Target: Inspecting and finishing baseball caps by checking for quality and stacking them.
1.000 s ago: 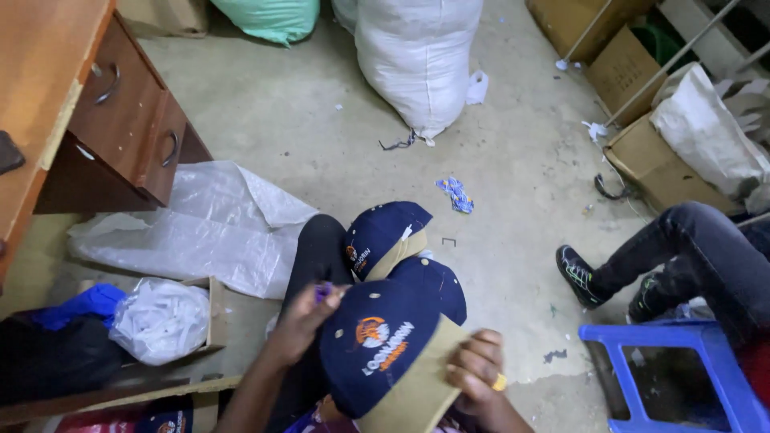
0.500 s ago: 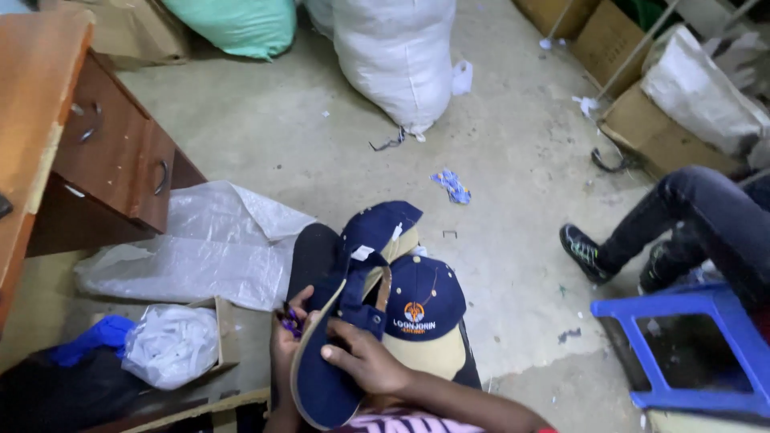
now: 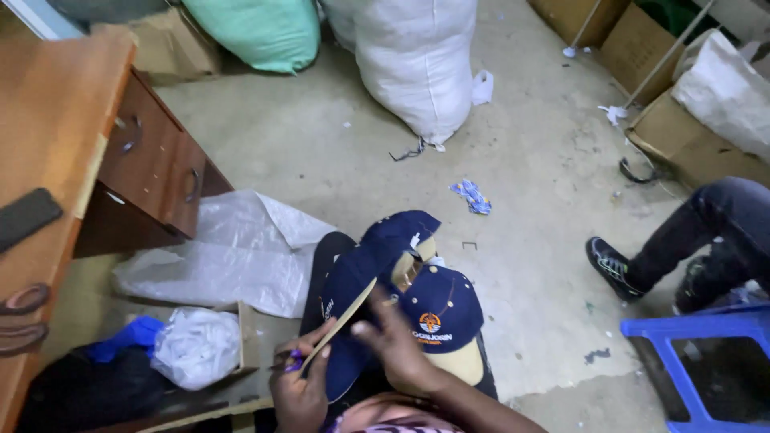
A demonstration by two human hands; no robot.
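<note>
Navy baseball caps with tan brims lie on my lap. One cap [image 3: 350,313] is turned on its side, its brim edge towards me. My left hand [image 3: 301,389] pinches its lower edge, a small purple object between the fingers. My right hand [image 3: 397,345] rests over the same cap, fingers spread on its crown. A second cap [image 3: 443,314] with an orange emblem lies just right of it, and a third cap [image 3: 401,231] sits beyond, near my knee.
A wooden desk with drawers [image 3: 152,160] stands at left, clear plastic sheeting [image 3: 233,261] beside it. White [image 3: 417,56] and green [image 3: 257,28] sacks lean at the back. Another person's leg and shoe [image 3: 613,265] and a blue stool [image 3: 706,365] are at right, cardboard boxes [image 3: 690,148] beyond.
The emblem cap went from my hands onto my lap at right. I have taken up another cap and turned it on edge, the right hand shifting onto its crown.
</note>
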